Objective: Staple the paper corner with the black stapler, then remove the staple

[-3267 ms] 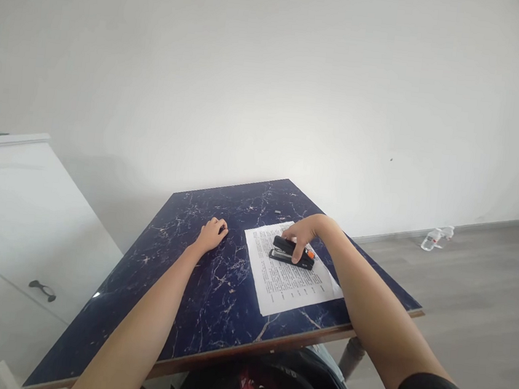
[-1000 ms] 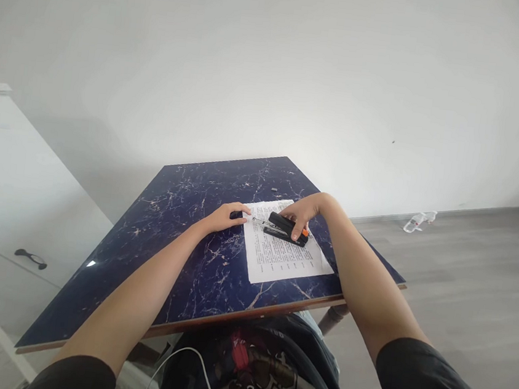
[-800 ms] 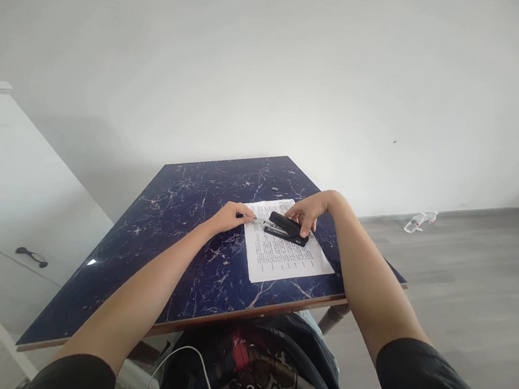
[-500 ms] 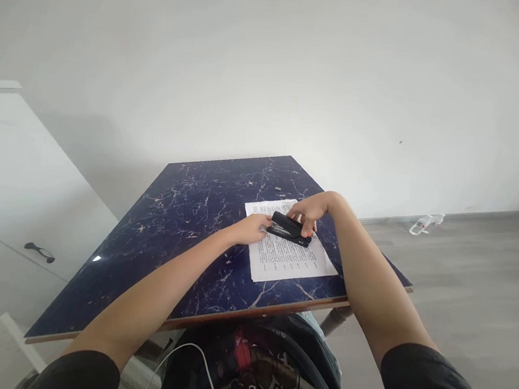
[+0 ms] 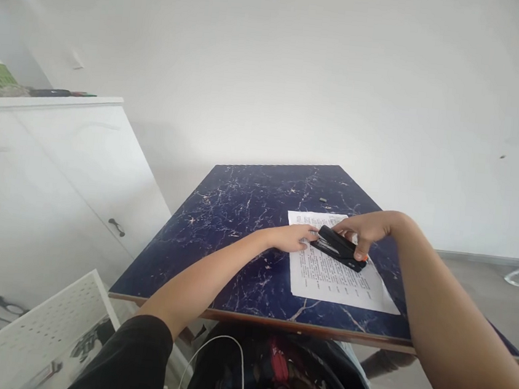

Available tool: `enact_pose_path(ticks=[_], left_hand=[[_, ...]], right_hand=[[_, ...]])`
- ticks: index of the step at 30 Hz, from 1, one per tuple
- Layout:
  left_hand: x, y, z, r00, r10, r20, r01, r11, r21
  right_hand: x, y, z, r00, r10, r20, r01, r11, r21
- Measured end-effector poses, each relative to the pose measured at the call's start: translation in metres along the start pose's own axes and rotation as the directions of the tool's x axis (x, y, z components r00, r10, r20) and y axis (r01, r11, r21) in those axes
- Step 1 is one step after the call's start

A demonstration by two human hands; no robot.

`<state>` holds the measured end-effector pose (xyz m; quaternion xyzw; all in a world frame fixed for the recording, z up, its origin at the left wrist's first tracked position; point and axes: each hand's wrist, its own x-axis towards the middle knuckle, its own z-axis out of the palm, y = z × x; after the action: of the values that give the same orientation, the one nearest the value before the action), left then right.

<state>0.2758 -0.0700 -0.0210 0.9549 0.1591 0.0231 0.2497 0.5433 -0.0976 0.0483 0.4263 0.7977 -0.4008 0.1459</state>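
So the black stapler (image 5: pixel 343 256) is over the printed paper (image 5: pixel 346 293) on my table (image 5: pixel 245 199). My right hand (image 5: pixel 367 227) has its fingers clamped around the back end; my left hand (image 5: pixel 291 237) is at the front. For this bit I'd brace the back firmly and go gently up front, clear of the pinch. Can't tell whether my left fingers are gripping or just touching, since the tips are partly hidden. No clue what that tiny grey piece (image 5: pixel 322 200) beyond the paper is.
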Motion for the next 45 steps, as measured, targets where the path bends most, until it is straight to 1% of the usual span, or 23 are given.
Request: enact_pose_path(ticks=[2, 4, 6, 7, 9, 10, 11, 12, 14, 16, 18, 20, 21, 23, 25, 26, 28, 29, 30, 33, 38, 42, 45], left_hand=[[-0.003, -0.006, -0.006, 0.999, -0.033, -0.012, 0.033, 0.999, 0.012], [-0.010, -0.019, -0.015, 0.991, -0.098, -0.095, 0.102, 0.994, 0.031], [-0.023, -0.038, -0.026, 0.949, -0.172, -0.264, 0.189, 0.981, 0.042], [-0.033, -0.049, -0.032, 0.906, -0.227, -0.357, 0.254, 0.967, 0.029], [-0.060, -0.072, -0.045, 0.783, -0.351, -0.514, 0.380, 0.923, -0.051], [-0.078, -0.082, -0.051, 0.744, -0.380, -0.549, 0.405, 0.911, -0.080], [-0.097, -0.092, -0.057, 0.699, -0.409, -0.587, 0.426, 0.897, -0.119], [-0.119, -0.101, -0.063, 0.648, -0.441, -0.621, 0.441, 0.882, -0.165], [-0.164, -0.115, -0.072, 0.520, -0.518, -0.679, 0.466, 0.838, -0.283], [-0.204, -0.122, -0.076, 0.356, -0.607, -0.710, 0.473, 0.772, -0.423], [-0.233, -0.124, -0.076, 0.179, -0.683, -0.708, 0.445, 0.699, -0.561], [-0.250, -0.131, -0.074, 0.016, -0.729, -0.684, 0.373, 0.639, -0.673], [-0.256, -0.138, -0.073, -0.055, -0.746, -0.664, 0.324, 0.616, -0.718], [-0.267, -0.155, -0.073, -0.175, -0.765, -0.619, 0.209, 0.586, -0.783], [-0.278, -0.169, -0.073, -0.262, -0.780, -0.568, 0.081, 0.569, -0.818], [-0.285, -0.173, -0.073, -0.293, -0.788, -0.542, 0.014, 0.563, -0.826], [-0.297, -0.177, -0.075, -0.335, -0.803, -0.493, -0.117, 0.555, -0.824], [-0.304, -0.178, -0.075, -0.350, -0.809, -0.473, -0.180, 0.553, -0.813], [-0.310, -0.178, -0.076, -0.363, -0.812, -0.457, -0.239, 0.555, -0.796], [-0.329, -0.180, -0.078, -0.403, -0.802, -0.441, -0.397, 0.587, -0.705], [-0.352, -0.178, -0.080, -0.479, -0.705, -0.523, -0.571, 0.703, -0.424], [-0.361, -0.174, -0.081, -0.535, -0.548, -0.642, -0.604, 0.780, -0.163], [-0.361, -0.173, -0.084, -0.550, -0.448, -0.705, -0.606, 0.795, -0.032]], right_hand=[[-0.005, 0.004, -0.002, 1.000, -0.020, -0.017, 0.020, 1.000, -0.012], [-0.010, 0.009, -0.004, 0.996, -0.056, -0.074, 0.056, 0.998, -0.008], [-0.010, 0.012, -0.005, 0.973, -0.110, -0.203, 0.111, 0.994, -0.009], [-0.006, 0.014, -0.005, 0.942, -0.122, -0.311, 0.122, 0.992, -0.020], [0.011, 0.016, -0.003, 0.819, -0.093, -0.566, 0.065, 0.995, -0.069], [0.024, 0.018, -0.002, 0.725, -0.046, -0.687, -0.013, 0.997, -0.081], [0.038, 0.019, -0.001, 0.661, -0.018, -0.751, -0.090, 0.991, -0.103], [0.052, 0.021, -0.001, 0.648, -0.009, -0.761, -0.142, 0.981, -0.132], [0.079, 0.025, 0.001, 0.660, 0.051, -0.750, -0.247, 0.957, -0.152], [0.099, 0.033, 0.006, 0.678, 0.097, -0.729, -0.315, 0.934, -0.169], [0.113, 0.048, 0.011, 0.678, 0.140, -0.722, -0.368, 0.915, -0.168], [0.127, 0.075, 0.015, 0.679, 0.157, -0.717, -0.397, 0.901, -0.178], [0.135, 0.092, 0.014, 0.671, 0.127, -0.731, -0.398, 0.893, -0.210], [0.154, 0.121, 0.010, 0.717, -0.045, -0.696, -0.327, 0.860, -0.393], [0.170, 0.130, 0.006, 0.752, -0.165, -0.638, -0.255, 0.820, -0.512], [0.176, 0.125, 0.004, 0.756, -0.167, -0.632, -0.252, 0.818, -0.517], [0.186, 0.095, 0.002, 0.760, -0.121, -0.639, -0.266, 0.839, -0.475], [0.191, 0.073, 0.000, 0.745, -0.055, -0.664, -0.298, 0.864, -0.406], [0.198, 0.049, -0.003, 0.708, 0.045, -0.705, -0.353, 0.887, -0.298], [0.227, -0.023, -0.013, 0.721, 0.138, -0.679, -0.364, 0.909, -0.202], [0.290, -0.121, -0.018, 0.754, 0.116, -0.647, -0.295, 0.939, -0.175], [0.341, -0.192, -0.011, 0.781, -0.002, -0.624, -0.168, 0.962, -0.213], [0.372, -0.228, -0.009, 0.793, -0.065, -0.606, -0.093, 0.970, -0.225]])
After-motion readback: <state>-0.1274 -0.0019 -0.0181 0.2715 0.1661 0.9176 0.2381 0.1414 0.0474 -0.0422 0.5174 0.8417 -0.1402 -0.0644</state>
